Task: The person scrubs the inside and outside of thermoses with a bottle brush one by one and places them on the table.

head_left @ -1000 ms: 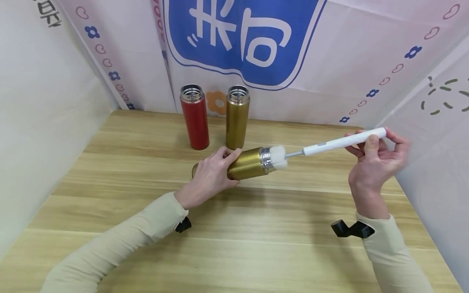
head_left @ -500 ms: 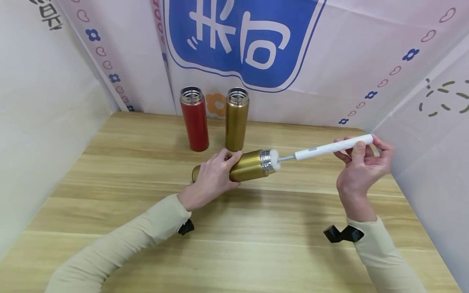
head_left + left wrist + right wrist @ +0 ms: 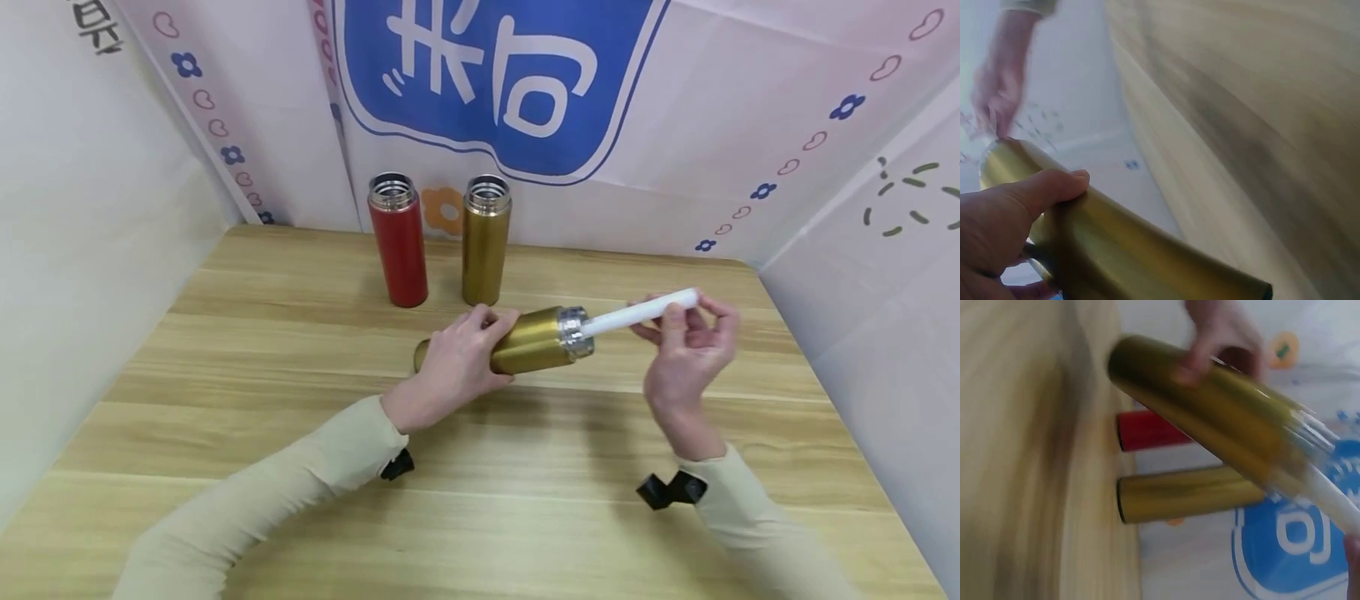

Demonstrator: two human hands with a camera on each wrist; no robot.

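Observation:
My left hand (image 3: 461, 358) grips a gold thermos bottle (image 3: 532, 340) round its body and holds it nearly level, its silver threaded mouth towards the right. In the left wrist view the thumb lies across the gold bottle (image 3: 1116, 237). My right hand (image 3: 686, 358) pinches the white handle of a bottle brush (image 3: 637, 314) near its rear end. The brush's white head and grey stem are inside the bottle, out of sight. In the right wrist view, which is blurred, the handle (image 3: 1335, 503) runs into the bottle's mouth.
A red bottle (image 3: 401, 254) and a second gold bottle (image 3: 483, 254) stand upright and uncapped at the back of the wooden table (image 3: 450, 517). Behind them hangs a printed cloth (image 3: 645, 200). A white wall (image 3: 885, 308) bounds the right side.
My right hand has moved left and slightly down, sliding the brush head and stem into the bottle. My left hand and the bottle have shifted a little to the right.

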